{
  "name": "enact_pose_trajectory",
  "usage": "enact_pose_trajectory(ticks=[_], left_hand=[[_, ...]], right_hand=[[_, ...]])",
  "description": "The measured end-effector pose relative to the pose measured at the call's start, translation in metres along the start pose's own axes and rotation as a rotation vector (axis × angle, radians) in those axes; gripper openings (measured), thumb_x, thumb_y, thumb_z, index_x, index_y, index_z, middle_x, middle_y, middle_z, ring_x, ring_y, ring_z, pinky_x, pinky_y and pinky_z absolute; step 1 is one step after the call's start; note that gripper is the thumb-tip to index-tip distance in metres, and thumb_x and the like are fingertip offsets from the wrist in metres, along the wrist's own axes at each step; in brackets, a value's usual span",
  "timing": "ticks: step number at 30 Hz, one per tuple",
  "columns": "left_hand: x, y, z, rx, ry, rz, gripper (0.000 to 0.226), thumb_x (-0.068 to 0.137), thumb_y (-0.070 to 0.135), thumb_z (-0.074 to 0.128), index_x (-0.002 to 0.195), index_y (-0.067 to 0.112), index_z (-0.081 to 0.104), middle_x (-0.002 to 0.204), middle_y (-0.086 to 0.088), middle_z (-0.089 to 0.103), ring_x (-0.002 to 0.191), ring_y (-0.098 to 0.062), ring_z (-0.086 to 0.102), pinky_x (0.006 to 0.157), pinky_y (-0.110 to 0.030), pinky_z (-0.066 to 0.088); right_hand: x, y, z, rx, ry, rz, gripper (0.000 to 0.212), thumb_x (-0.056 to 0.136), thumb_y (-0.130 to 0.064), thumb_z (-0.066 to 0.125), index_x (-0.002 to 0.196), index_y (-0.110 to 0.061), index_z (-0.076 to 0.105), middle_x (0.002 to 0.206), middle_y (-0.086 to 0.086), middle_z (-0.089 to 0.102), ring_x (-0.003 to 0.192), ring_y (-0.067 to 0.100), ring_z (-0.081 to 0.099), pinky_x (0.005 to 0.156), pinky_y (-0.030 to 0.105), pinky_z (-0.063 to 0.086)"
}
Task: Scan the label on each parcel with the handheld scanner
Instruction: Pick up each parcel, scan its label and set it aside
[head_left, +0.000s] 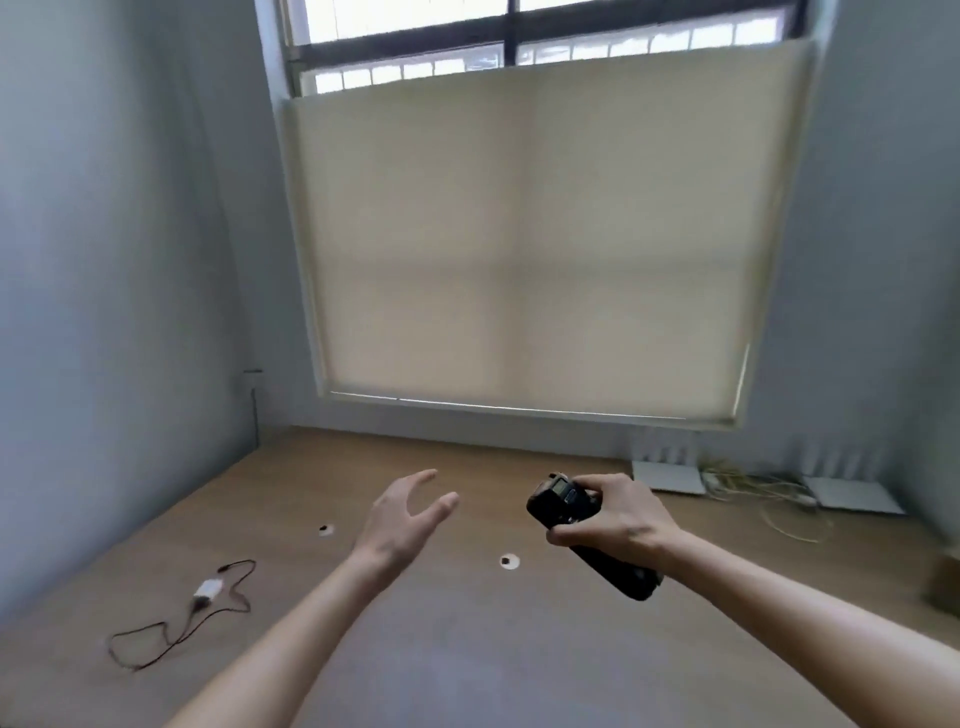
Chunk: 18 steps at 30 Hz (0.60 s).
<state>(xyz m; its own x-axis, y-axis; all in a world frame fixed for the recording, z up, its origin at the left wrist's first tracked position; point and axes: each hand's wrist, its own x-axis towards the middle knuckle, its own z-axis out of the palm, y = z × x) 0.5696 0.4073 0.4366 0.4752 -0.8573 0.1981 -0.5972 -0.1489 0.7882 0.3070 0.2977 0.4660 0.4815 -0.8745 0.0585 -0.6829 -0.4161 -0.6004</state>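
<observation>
From my remote feed: the person's right hand (605, 517) grips a black handheld scanner (582, 530) above a wooden table (415, 649), fingers curled round its body and the thumb pressed on its near side. The scanner's head, with a small grey display, tilts up and away toward the window blind (519, 249); its handle juts down and back under the wrist. To the scanner's left, apart from it, the left hand (405, 519) hangs in the air with fingers spread and slightly bent, holding nothing.

On the table below and left of the scanner sit two small round cable holes (509, 561), one nearly under it, the other further left. Far left of the scanner lies a thin dark cable (182, 618) looped loosely around a small white adapter (208, 588). Right of the scanner, against the wall, two flat white devices (670, 478) rest among a tangle of pale yellow cords (769, 499). At the table's far right edge shows part of a brownish object (943, 582); I cannot tell what it is.
</observation>
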Motion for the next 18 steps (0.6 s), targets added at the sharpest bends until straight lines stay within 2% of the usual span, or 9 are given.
enact_pose_trajectory(ticks=[4,8,12,18], left_hand=[[0.016,0.098,0.126,-0.030,-0.161,0.105,0.054,0.090,0.048,0.069,0.137,0.025,0.059,0.144,0.003,0.055,0.135,-0.014,0.048,0.111,-0.029,0.036],[0.008,0.179,0.250,-0.080,-0.290,0.166,0.054,0.090,0.051,0.067,0.136,0.024,0.060,0.143,0.003,0.057,0.134,-0.016,0.049,0.114,-0.036,0.037],[-0.011,0.245,0.359,-0.098,-0.422,0.239,0.057,0.090,0.053,0.066,0.138,0.023,0.059,0.144,0.002,0.056,0.134,-0.016,0.049,0.114,-0.037,0.037],[-0.023,0.329,0.481,-0.104,-0.565,0.319,0.056,0.092,0.052,0.064,0.140,0.023,0.057,0.146,0.002,0.054,0.137,-0.016,0.046,0.115,-0.035,0.035]], right_hand=[[-0.034,0.111,-0.097,-0.019,0.089,0.146,0.052,0.050,-0.062,0.080,0.099,-0.049,0.075,0.086,-0.016,0.076,0.082,0.004,0.071,0.077,0.030,0.062],[-0.073,0.214,-0.176,-0.045,0.167,0.291,0.046,0.050,-0.063,0.084,0.092,-0.046,0.074,0.083,-0.018,0.075,0.081,0.003,0.070,0.076,0.028,0.061],[-0.118,0.306,-0.239,-0.090,0.224,0.449,0.056,0.047,-0.066,0.083,0.097,-0.043,0.076,0.089,-0.014,0.076,0.091,0.012,0.071,0.083,0.030,0.059],[-0.169,0.414,-0.305,-0.082,0.313,0.611,0.057,0.048,-0.066,0.082,0.100,-0.045,0.075,0.091,-0.016,0.075,0.094,0.013,0.069,0.086,0.032,0.058]])
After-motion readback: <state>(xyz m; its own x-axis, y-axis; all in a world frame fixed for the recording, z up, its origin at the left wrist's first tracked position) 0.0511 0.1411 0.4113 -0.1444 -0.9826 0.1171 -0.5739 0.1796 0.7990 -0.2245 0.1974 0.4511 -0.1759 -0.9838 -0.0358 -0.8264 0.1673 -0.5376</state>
